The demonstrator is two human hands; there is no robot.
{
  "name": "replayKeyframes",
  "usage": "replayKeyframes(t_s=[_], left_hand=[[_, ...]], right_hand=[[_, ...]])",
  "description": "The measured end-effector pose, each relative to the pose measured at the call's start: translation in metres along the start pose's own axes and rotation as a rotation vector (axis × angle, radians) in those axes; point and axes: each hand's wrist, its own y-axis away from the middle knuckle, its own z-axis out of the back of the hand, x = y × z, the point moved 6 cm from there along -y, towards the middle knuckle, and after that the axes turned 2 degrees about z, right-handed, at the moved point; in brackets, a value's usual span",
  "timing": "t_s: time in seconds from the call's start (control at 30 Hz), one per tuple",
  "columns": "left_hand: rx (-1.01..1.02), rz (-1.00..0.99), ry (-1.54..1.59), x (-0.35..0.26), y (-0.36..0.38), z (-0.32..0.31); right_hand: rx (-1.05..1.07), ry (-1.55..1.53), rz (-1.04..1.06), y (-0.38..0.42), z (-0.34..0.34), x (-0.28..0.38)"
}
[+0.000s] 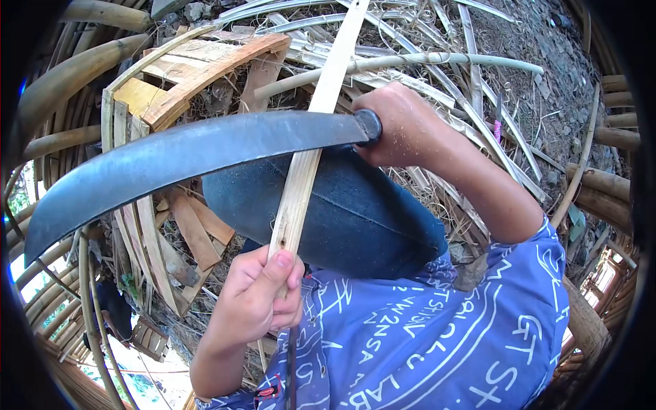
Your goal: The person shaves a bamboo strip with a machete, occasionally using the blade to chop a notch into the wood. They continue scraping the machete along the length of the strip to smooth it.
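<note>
My left hand (261, 295) is closed around the lower end of a pale wooden strip (301, 190), thumb pressed on its face. The strip slants up and away across my dark-trousered leg (369, 212), its far end at the top edge of the view. My right hand (400, 126) grips the handle of a machete (184, 147); the handle itself is mostly hidden inside the fist. The broad, curved dark blade stretches far to the left and crosses over the strip, overlapping it in this view, with the edge on the lower side.
A wooden crate-like frame (137, 116) with slats stands at the left. Split strips (410, 41) and shavings litter the ground beyond my leg. A knife with a pink handle (497, 130) lies at the right. Bamboo poles (75, 78) line both sides.
</note>
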Motion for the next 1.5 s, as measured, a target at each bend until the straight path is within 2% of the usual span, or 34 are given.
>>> replayKeyframes(t_s=[0.07, 0.13, 0.27, 0.37, 0.4, 0.47, 0.53, 0.6, 0.67, 0.73, 0.77, 0.8, 0.87, 0.9, 0.97, 1.07, 1.17, 1.27, 1.4, 1.47, 1.5], left_hand=[[0.004, 0.002, 0.010, 0.005, 0.006, 0.001], [0.008, 0.003, 0.011, 0.007, 0.010, 0.001], [0.004, 0.013, 0.021, 0.008, 0.011, 0.003], [0.117, -0.003, 0.193, 0.009, 0.007, 0.008], [0.117, -0.010, 0.169, 0.010, 0.012, 0.009], [0.163, 0.022, 0.315, 0.008, 0.010, 0.009], [0.188, 0.031, 0.282, 0.003, 0.013, 0.012], [0.036, 0.095, -0.040, -0.004, 0.017, 0.021], [0.046, 0.106, -0.092, -0.019, 0.023, 0.019], [-0.126, 0.111, -0.555, -0.033, 0.032, 0.019], [-0.249, 0.136, -0.664, -0.035, 0.037, 0.019], [-0.254, 0.132, -0.658, -0.033, 0.038, 0.019], [-0.236, -0.105, -0.893, -0.042, 0.038, 0.013], [-0.237, -0.110, -0.893, -0.045, 0.038, 0.009], [-0.275, -0.002, -1.161, -0.050, 0.036, 0.001], [-0.303, -0.130, -0.988, -0.043, 0.031, 0.005], [-0.245, -0.059, -0.880, -0.035, 0.026, 0.020], [-0.217, -0.076, -0.752, -0.028, 0.021, 0.019], [-0.221, -0.051, -0.844, -0.032, 0.026, 0.009], [-0.272, -0.116, -1.060, -0.037, 0.028, 0.004], [-0.275, -0.117, -1.049, -0.040, 0.029, 0.002]], right_hand=[[-0.152, -0.022, 0.048, -0.009, -0.003, -0.025], [-0.226, -0.174, -0.140, -0.020, 0.013, -0.059], [-0.235, -0.201, -0.156, -0.032, -0.006, -0.087], [-0.268, -0.313, -0.097, -0.025, 0.002, -0.068], [-0.332, -0.455, -0.068, -0.017, 0.004, -0.056], [-0.355, -0.468, -0.050, -0.004, 0.013, -0.033], [-0.324, -0.568, -0.004, 0.003, 0.012, -0.018], [-0.325, -0.557, 0.035, 0.007, 0.016, -0.006], [-0.245, -0.626, -0.003, 0.009, 0.011, 0.000], [-0.231, -0.630, 0.018, 0.012, 0.013, 0.007], [-0.224, -0.585, 0.029, 0.013, 0.013, 0.010], [-0.218, -0.539, 0.040, 0.013, 0.014, 0.013], [-0.218, -0.496, 0.049, 0.013, 0.014, 0.015], [-0.219, -0.476, 0.040, 0.013, 0.013, 0.015], [-0.219, -0.451, 0.027, 0.015, 0.013, 0.016], [-0.175, -0.499, -0.016, 0.019, 0.014, 0.022], [-0.126, -0.439, -0.022, 0.028, 0.010, 0.030], [-0.093, -0.388, -0.029, 0.031, 0.008, 0.033], [0.019, -0.352, -0.094, 0.026, 0.003, 0.028], [0.047, -0.207, -0.136, 0.023, 0.003, 0.023], [0.056, -0.202, -0.131, 0.022, 0.003, 0.021]])
